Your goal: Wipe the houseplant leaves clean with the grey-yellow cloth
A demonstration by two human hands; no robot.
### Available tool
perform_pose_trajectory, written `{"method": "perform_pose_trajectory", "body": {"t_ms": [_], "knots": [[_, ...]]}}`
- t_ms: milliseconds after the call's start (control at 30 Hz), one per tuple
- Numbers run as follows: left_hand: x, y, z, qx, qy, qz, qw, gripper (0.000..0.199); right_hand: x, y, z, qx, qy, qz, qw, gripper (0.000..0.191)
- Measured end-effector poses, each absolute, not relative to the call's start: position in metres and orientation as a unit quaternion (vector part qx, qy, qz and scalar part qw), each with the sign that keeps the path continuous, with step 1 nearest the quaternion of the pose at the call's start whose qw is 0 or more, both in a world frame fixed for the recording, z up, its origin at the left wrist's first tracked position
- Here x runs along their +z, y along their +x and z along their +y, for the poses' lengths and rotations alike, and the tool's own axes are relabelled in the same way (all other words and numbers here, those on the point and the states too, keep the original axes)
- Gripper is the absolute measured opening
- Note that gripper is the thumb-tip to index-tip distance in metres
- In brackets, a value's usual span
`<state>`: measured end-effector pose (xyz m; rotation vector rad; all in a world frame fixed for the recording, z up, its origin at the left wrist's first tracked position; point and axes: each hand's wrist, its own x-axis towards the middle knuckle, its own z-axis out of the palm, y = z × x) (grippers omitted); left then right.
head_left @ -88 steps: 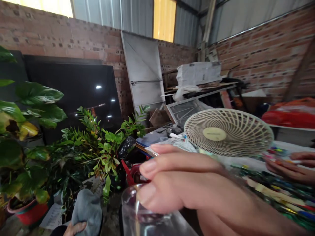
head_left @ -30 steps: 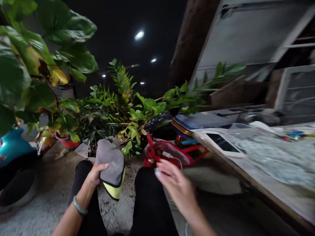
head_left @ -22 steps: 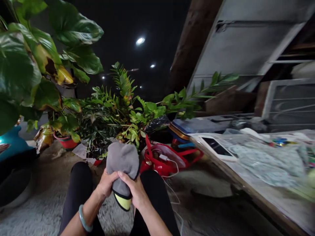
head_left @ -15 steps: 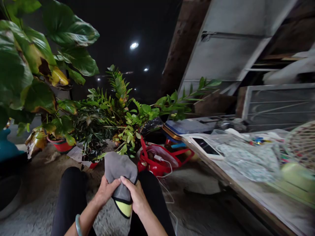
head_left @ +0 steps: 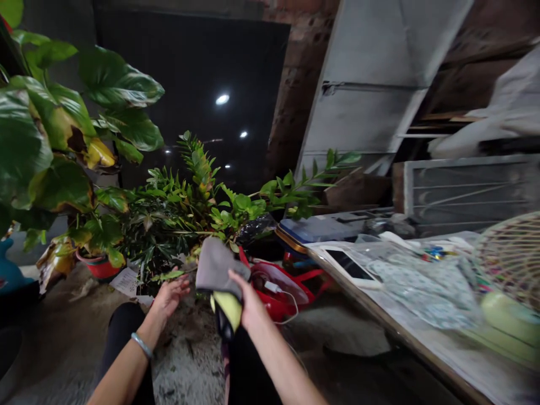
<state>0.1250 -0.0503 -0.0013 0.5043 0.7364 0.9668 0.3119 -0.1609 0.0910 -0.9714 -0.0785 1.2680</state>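
Observation:
A folded cloth [head_left: 217,264], grey with a yellow side and dark edging, hangs from my right hand [head_left: 248,298], whose thumb lies on top of it. To the left of the cloth, my left hand [head_left: 170,295] is off it, with fingers apart and nothing held. A bracelet circles my left wrist. Just beyond both hands stand leafy green plants [head_left: 202,185]. A red bag [head_left: 276,287] with a white cable and plug sits right behind my right hand.
At the right, a table [head_left: 405,320] bears a white phone [head_left: 350,265], a patterned plastic bag [head_left: 426,287] and a green fan [head_left: 514,264]. A red pot [head_left: 99,267] and a large-leaved plant [head_left: 113,79] stand at the left.
My left hand has let go of the cloth and moved left, its fingers opening. My right hand has moved slightly up and right with the cloth. The head view has shifted.

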Motion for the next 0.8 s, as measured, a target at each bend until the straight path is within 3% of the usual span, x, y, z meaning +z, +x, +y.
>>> {"method": "perform_pose_trajectory", "body": {"t_ms": [100, 200, 333, 400, 500, 600, 800], "knots": [[0.012, 0.113, -0.036, 0.457, 0.278, 0.261, 0.804, 0.035, 0.07, 0.305, -0.199, 0.568, -0.464, -0.017, 0.679, 0.043], [0.013, 0.104, -0.037, 0.434, 0.297, 0.231, 0.819, 0.034, 0.08, 0.337, -0.201, 0.479, -0.435, 0.051, 0.761, 0.034], [0.007, 0.109, -0.049, 0.426, 0.301, 0.225, 0.823, 0.064, 0.106, 0.354, -0.155, 0.435, -0.388, 0.035, 0.812, 0.022], [0.003, 0.112, -0.051, 0.431, 0.299, 0.225, 0.821, 0.069, 0.101, 0.326, -0.143, 0.508, -0.412, 0.004, 0.756, 0.023], [-0.005, 0.11, -0.046, 0.446, 0.287, 0.259, 0.807, 0.056, 0.073, 0.266, -0.165, 0.629, -0.474, -0.056, 0.614, 0.035], [-0.01, 0.103, -0.038, 0.458, 0.264, 0.289, 0.798, 0.051, 0.061, 0.237, -0.205, 0.628, -0.522, -0.152, 0.556, 0.045], [-0.005, 0.09, -0.04, 0.488, 0.254, 0.27, 0.79, 0.049, 0.108, 0.276, -0.177, 0.496, -0.509, -0.164, 0.684, 0.057]]}}
